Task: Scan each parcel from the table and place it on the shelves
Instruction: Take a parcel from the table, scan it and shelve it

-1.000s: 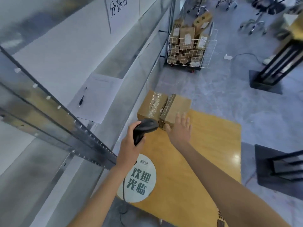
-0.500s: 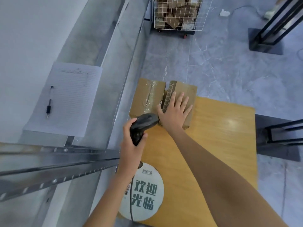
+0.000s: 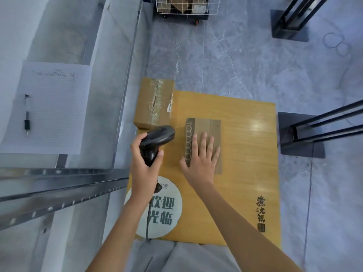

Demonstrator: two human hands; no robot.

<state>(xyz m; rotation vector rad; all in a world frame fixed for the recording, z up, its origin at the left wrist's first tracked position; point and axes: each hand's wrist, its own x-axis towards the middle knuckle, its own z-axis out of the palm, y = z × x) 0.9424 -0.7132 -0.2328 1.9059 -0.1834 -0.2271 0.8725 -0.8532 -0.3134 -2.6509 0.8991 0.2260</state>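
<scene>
Gripped in the left hand [image 3: 144,169] is a black scanner [image 3: 157,141], fingers curled round its handle; the right hand [image 3: 201,163] lies flat, fingers straight, on a small parcel [image 3: 205,126] at the centre of the wooden table [image 3: 247,173]. Metal shelves [image 3: 64,179] fill the 9 o'clock side. At 12 o'clock stands a wire cart [image 3: 180,6] of boxes; black stands [image 3: 300,134] sit at 1 and 3 o'clock. A lined sheet [image 3: 55,107] with a pen [image 3: 27,114] lies at 10 o'clock. A taped parcel [image 3: 154,103] rests at 11 o'clock, overhanging the table's far corner. A round sticker [image 3: 167,211] is at 6 o'clock.
</scene>
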